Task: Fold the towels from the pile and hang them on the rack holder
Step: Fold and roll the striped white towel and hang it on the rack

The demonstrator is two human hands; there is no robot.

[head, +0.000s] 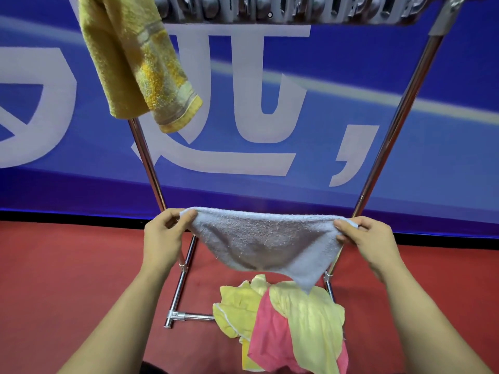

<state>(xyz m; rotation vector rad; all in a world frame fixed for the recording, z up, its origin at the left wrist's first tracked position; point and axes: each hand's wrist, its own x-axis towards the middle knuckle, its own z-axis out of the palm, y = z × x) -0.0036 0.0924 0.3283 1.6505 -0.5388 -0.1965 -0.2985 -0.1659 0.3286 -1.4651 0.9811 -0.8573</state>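
A pale blue towel [267, 241] hangs stretched between my two hands at mid height, sagging in the middle with one corner drooping low on the right. My left hand [164, 233] pinches its left top corner. My right hand [367, 238] pinches the right top corner. Below it on the floor lies the pile of towels [286, 325], pale yellow and pink. A mustard-yellow towel [135, 63] hangs folded over the left end of the rack's top bar [297, 12].
The metal rack has slanted chrome legs [388, 136] on both sides and a low foot bar [189, 317] on the red carpet [67, 279]. A blue banner with large white characters [259, 103] stands close behind the rack.
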